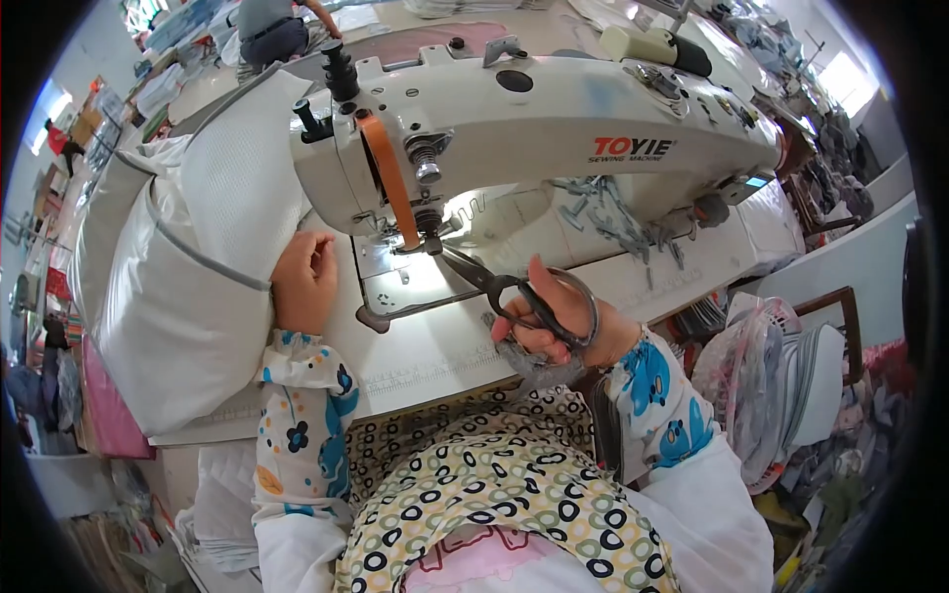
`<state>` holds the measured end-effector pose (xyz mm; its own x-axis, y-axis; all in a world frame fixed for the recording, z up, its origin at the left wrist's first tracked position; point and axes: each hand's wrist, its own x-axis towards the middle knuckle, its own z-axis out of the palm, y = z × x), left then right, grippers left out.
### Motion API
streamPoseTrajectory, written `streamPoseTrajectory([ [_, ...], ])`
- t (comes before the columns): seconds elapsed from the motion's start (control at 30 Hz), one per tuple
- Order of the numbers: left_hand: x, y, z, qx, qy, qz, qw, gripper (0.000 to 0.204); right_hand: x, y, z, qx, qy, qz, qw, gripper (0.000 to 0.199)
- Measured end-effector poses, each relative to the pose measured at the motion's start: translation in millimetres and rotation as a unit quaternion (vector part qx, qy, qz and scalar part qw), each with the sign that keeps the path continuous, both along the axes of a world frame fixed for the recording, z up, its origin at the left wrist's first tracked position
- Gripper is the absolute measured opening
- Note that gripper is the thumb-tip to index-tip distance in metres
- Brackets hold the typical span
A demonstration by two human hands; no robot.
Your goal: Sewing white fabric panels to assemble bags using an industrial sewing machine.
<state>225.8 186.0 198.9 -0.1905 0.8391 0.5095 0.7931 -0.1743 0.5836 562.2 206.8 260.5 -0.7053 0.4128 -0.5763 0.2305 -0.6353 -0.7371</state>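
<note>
Right hand (554, 321): clamped on scissors (493, 284), tips near the sewing machine (534, 124) needle
Left hand (304, 282): loosely curled, can't tell if it's pinching white fabric (178, 316)
Scissors: stiff, prob hefty, grab the loops (596, 318)
White fabric: lying left, likely soft, slippery; grab grey piping (219, 268)

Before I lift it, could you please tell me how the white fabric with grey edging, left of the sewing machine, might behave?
The white fabric would likely sag, since it drapes in rounded folds. Its grey edging probably bends too, as it curves along them.
</note>
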Motion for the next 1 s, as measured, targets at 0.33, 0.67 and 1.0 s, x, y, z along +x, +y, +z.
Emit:
streamPoseTrajectory([
  [0.33,35,-4,5,0.002,0.135,-0.088,0.987,0.004,-7,3,-2,-0.038,-0.003,0.017,0.999,0.104],
  [0.67,38,-2,-2,0.021,0.053,-0.047,0.997,0.004,6,5,5,-0.015,-0.008,0.003,1.000,0.105],
  [1.0,54,7,-2,0.056,0.190,-0.031,0.980,0.008,-3,5,-5,-0.039,0.000,0.009,0.999,0.106],
])
